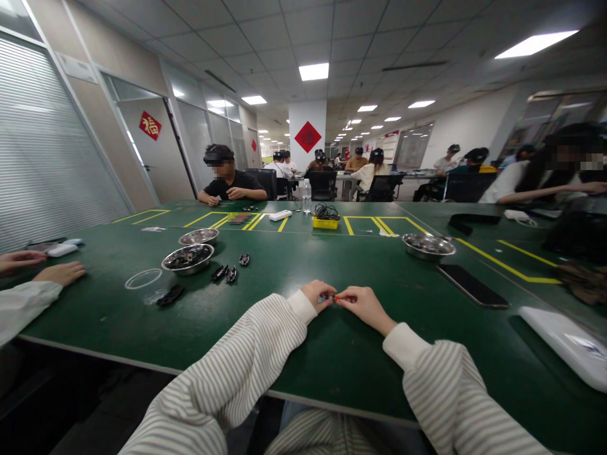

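My left hand (317,293) and my right hand (363,304) meet on the green table (294,265), both in striped sleeves. Their fingertips pinch one tiny orange-red part (335,297) between them; it is too small to name. Both hands rest on the tabletop near its front edge.
Two metal bowls (188,258) with small black parts stand to the left, with loose black pieces (230,273) beside them. Another bowl (428,246) and a dark phone (472,285) lie right. A white device (566,344) sits far right. A co-worker's hands (61,273) rest at left; people sit beyond.
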Available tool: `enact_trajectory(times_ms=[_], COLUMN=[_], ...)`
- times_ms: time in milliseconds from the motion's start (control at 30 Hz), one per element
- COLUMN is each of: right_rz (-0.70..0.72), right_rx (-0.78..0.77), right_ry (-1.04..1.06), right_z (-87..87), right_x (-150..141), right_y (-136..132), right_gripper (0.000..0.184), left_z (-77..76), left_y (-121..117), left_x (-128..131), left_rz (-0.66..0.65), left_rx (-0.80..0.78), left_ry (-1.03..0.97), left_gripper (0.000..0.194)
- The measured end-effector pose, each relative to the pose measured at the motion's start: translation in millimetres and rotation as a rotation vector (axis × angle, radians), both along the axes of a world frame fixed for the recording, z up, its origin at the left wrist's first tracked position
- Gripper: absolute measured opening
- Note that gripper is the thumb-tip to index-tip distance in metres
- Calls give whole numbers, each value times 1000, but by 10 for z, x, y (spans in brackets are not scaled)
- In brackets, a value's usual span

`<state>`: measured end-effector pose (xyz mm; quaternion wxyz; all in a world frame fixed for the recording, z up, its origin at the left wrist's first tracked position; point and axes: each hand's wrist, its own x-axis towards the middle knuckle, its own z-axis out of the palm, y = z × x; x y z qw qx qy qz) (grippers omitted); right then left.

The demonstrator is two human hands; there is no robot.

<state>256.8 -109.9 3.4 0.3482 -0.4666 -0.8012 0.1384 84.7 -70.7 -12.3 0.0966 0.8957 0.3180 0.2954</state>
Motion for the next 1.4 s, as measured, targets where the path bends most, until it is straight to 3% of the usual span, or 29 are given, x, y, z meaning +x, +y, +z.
enact_trajectory(times_ms=[333, 600, 767, 900, 1000, 1200, 1300, 1400], right_rz=[-10, 14, -36, -65, -86, -57, -27, -14], right_rx=[-24, -186, -129, -107, -98, -88, -51, -14], right_ry=[115, 183, 155, 121, 93, 16, -50, -92], right_z=[-13, 14, 21, 14, 14, 6, 2, 5], right_x=[-19, -30, -31, -27, -21, -12, -16, -17], right_y=[-18, -20, -7, 0, -2, -9, -13, -18], right_gripper=[16, 23, 19, 18, 17, 16, 17, 17], left_z=[13, 37, 22, 18, 53, 126, 134, 137], left_y=[-11, -19, -33, 47, 255, 724, 810, 825], left_x=[-13, -22, -14, -26, -176, -772, -935, -965], left_rz=[-67, -50, -86, -39, 108, 705, 825, 832], left_rx=[121, 171, 188, 185, 179, -43, -156, -193], left_ry=[-9, -40, -15, 86, 194, 322, 382, 407], left_gripper=[16, 18, 21, 19, 18, 22, 23, 24])
